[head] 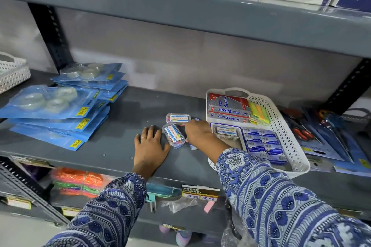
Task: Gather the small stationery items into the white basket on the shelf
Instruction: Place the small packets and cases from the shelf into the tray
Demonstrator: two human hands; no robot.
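Note:
The white basket (289, 136) stands on the grey shelf (120, 126) at the right. It holds Softek boxes (228, 110), sticky notes (259, 114), a clear clip box (226, 131) and several blue staple boxes (263, 142). Two clear boxes of coloured clips lie left of the basket, one further back (178, 118) and one nearer (173, 136). My left hand (150, 146) rests flat on the shelf, fingers apart, with its thumb beside the nearer clip box. My right hand (200, 134) curls over a small blue box (196, 119), most of which it hides.
Stacks of blue tape packs (60, 110) lie at the left, with another white basket (12, 74) at the far left edge. Scissors on blue cards (321, 134) lie right of the basket. Cartons sit on the shelf above, and coloured goods on the one below.

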